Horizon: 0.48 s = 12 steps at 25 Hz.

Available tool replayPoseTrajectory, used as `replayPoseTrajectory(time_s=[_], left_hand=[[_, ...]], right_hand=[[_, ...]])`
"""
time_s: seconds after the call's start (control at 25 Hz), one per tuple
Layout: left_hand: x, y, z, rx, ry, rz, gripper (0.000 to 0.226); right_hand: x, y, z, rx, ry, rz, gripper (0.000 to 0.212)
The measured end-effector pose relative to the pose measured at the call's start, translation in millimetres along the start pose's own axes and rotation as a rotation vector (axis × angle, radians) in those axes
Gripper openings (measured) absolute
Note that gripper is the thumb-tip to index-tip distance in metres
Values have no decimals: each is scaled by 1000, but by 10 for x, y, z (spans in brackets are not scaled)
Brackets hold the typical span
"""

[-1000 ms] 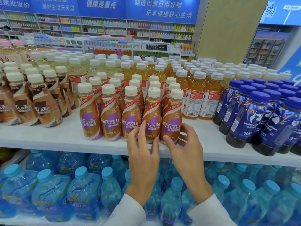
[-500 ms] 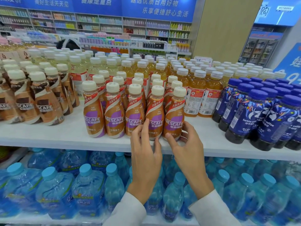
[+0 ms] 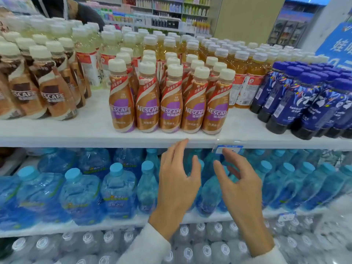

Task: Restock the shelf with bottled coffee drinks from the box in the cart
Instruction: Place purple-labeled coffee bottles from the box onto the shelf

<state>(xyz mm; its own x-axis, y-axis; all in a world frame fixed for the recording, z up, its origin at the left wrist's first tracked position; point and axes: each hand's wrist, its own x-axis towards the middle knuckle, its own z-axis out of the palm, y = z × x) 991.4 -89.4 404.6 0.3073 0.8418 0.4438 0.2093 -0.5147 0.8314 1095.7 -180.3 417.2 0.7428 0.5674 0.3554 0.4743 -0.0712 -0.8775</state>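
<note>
Item under inspection: Nescafé coffee bottles [image 3: 170,103], purple-and-bronze sleeves, cream caps. Five stand upright in a front row on the upper shelf [image 3: 76,141], touching side by side, with more ranked behind. The box and cart are not in view.

Handling, judged: small, full plastic bottles, so moderately heavy for their size. The walls are probably stiff enough to take a firm grip and are not fragile. The glossy sleeve looks slick. The body is tall on a narrow base, so a nudge to one could tip its neighbours. The best hold is around the narrower body just above the label's widest part, or over the cap where the rows are tight.

Left hand [image 3: 177,185]: empty, fingers spread and slightly bent, below the shelf lip. Its longest fingertip reaches the lip; contact cannot be confirmed.

Right hand [image 3: 240,187]: empty, fingers loosely curved, thumb apart, just below the price tag [image 3: 227,149].

Both hands hang before the blue water bottles [image 3: 118,189], palms roughly facing each other and wrists angled upward.
</note>
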Motion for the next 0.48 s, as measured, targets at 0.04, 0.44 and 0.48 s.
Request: replayPoseTrajectory(time_s=[0.04, 0.44, 0.48], left_hand=[[-114, -24, -50, 13, -12, 0, 44], [-1687, -485, -1035, 160, 16, -335, 44], [-1920, -551, -1164, 162, 28, -391, 44]], right_hand=[[-125, 42, -8, -10, -2, 13, 36], [-1611, 431, 20, -55, -322, 204, 32], [-1793, 477, 28, -56, -358, 203, 31]])
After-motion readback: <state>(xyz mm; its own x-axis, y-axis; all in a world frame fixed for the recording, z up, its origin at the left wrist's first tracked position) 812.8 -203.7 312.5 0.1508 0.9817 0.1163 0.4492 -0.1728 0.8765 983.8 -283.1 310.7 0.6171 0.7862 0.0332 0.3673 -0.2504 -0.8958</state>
